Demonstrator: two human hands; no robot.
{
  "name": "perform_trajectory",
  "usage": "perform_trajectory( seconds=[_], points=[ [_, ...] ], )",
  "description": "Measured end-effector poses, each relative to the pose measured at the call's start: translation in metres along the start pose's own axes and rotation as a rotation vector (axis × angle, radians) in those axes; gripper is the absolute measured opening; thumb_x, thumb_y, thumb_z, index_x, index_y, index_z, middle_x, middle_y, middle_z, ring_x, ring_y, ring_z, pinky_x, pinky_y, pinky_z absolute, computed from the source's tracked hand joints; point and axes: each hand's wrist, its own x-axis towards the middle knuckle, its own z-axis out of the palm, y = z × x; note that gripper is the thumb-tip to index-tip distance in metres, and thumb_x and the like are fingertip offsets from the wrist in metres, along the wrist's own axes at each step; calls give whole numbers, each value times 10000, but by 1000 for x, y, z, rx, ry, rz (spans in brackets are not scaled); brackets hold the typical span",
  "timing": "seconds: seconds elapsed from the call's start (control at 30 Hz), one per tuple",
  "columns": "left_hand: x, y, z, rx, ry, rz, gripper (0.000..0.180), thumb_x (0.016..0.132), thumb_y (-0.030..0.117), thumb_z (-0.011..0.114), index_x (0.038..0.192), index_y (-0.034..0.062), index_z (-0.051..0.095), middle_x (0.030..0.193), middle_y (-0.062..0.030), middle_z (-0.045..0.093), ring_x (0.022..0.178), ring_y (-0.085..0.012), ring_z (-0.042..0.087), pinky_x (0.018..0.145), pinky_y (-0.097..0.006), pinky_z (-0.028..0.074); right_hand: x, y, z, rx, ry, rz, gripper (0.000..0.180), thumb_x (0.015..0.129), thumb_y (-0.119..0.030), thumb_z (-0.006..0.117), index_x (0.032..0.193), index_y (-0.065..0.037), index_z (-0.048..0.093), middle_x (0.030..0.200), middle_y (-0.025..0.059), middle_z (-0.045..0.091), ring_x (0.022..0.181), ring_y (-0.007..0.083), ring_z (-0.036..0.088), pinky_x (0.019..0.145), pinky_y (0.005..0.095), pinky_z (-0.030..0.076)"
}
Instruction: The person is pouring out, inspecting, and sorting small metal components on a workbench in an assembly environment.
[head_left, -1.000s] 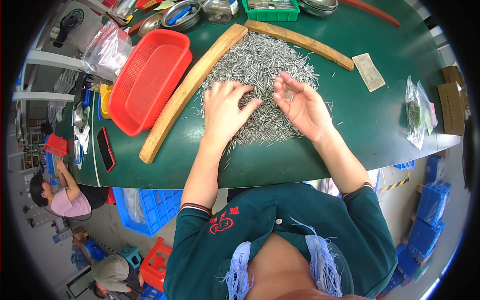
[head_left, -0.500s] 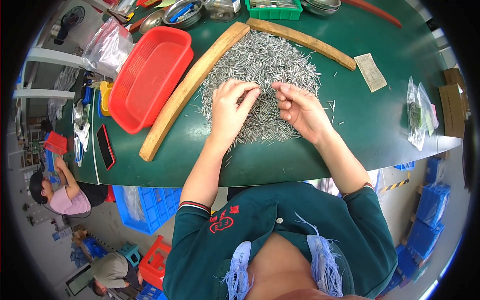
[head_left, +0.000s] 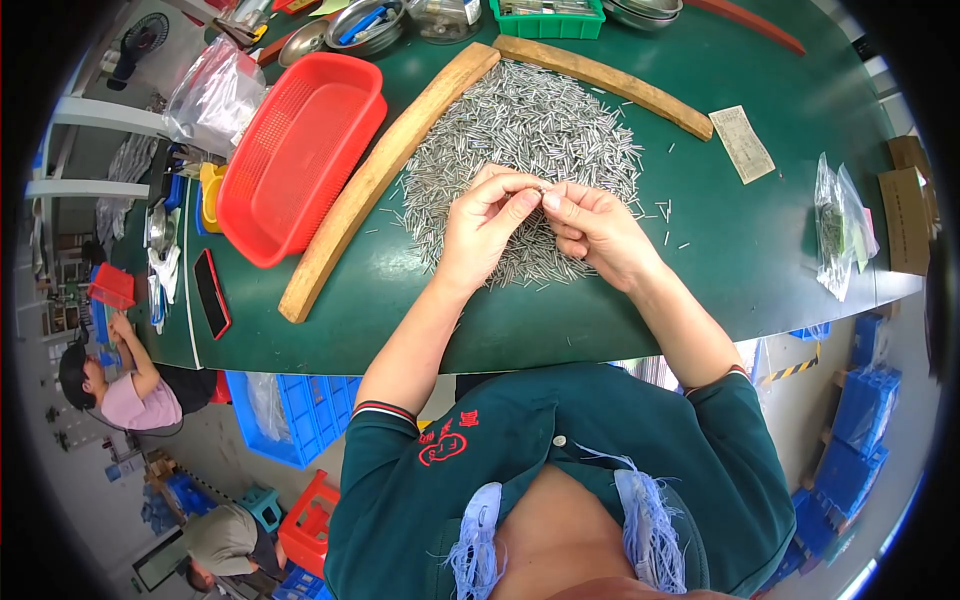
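I see both hands up off the pile now, fingertips meeting over its near edge. Half a sec ago they were lower, fingers working in the pins; a sec ago they were spread flat on the heap. Left hand (head_left: 487, 228) has thumb and forefinger pinched shut on a small metal pin (head_left: 540, 190), and right hand (head_left: 592, 225) pinches the same pin from the other side, other fingers curled in. The pin pile (head_left: 525, 130) sits on the green table (head_left: 760, 260) btwn two wooden sticks (head_left: 385, 170), same spot as before. Red basket (head_left: 300, 150) is left of the sticks, black phone (head_left: 211, 292) near the table edge, paper slip (head_left: 742, 143) and clear bag (head_left: 842, 232) to the right.
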Motion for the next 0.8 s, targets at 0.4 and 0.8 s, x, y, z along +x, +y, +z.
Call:
perform_trajectory(
  seconds=[0.4,0.8],
  points=[
    [0,-1,1,-59,-37,14,137,849,36,590,971,27,650,920,-41,547,884,-120,523,790,-237,432,-1,1,2,1,16,-70,182,853,-231,633,899,-57,600,750,-45,525,539,8,368,459,149,280],
    [-1,1,1,-85,-33,-9,145,841,27,595,971,33,659,938,-44,545,905,-126,518,802,-236,430,-2,-2,6,-7,34,-69,120,871,-175,605,880,-62,565,700,-55,470,522,24,344,463,162,276]
  ],
)
